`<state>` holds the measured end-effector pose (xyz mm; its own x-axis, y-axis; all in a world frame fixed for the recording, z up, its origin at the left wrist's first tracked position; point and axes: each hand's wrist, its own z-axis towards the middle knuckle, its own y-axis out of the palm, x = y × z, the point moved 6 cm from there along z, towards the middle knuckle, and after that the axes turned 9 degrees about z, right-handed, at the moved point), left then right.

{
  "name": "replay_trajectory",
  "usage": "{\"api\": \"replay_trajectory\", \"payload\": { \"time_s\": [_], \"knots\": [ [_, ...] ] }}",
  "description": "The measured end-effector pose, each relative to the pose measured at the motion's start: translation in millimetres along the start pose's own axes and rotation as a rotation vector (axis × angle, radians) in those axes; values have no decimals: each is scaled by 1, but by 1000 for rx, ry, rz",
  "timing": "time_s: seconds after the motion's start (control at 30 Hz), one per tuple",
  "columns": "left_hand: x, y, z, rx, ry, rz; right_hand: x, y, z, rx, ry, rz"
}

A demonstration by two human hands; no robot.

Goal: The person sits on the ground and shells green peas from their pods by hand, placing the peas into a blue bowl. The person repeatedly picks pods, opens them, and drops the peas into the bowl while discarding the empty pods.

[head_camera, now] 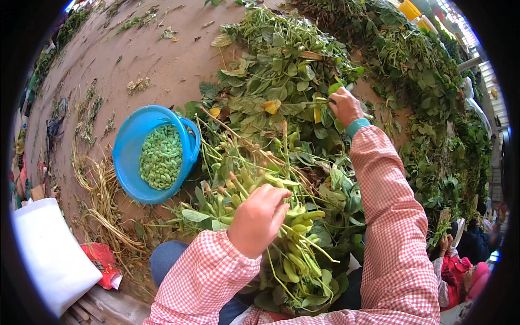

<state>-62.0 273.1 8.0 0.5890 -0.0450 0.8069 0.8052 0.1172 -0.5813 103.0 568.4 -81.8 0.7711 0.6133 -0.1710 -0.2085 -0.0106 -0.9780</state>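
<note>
Below the middle of the view, my left hand [260, 217] is closed on stems of a bunch of green soybean pods [298, 260], which hangs over my lap. Farther out on the right, my right hand [346, 106] has its fingers curled around the end of a thin plant stalk at the edge of the leaf heap [280, 87]. A blue plastic bucket [132, 178], tilted towards me, stands left of the pile. Picked green pods [162, 156] lie inside it. Cut stems and dry stalks lie between both hands.
Brown, muddy ground [178, 61] stretches to the upper left. Dry straw [101, 191] lies beside the bucket, with a white sack [57, 252] and a red packet [103, 264] nearer me. More uprooted plants [438, 101] are heaped at right, where another person [455, 276] sits.
</note>
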Motion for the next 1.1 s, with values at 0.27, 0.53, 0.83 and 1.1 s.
{"api": "replay_trajectory", "payload": {
  "time_s": [0.27, 0.53, 0.83, 1.1],
  "knots": [
    [10, -11, -9, -23, 10, -108, -51, -137, -39, -95, 319, 781],
    [36, -32, -41, -43, -111, -471, -189, -195, -179, -290, 434, 1404],
    [61, -54, -129, 371, -103, -460, -265, -163, -280, -285, 472, 1608],
    [76, -33, -184, 535, -114, -557, -268, -152, -306, 140, 317, 1124]
  ]
}}
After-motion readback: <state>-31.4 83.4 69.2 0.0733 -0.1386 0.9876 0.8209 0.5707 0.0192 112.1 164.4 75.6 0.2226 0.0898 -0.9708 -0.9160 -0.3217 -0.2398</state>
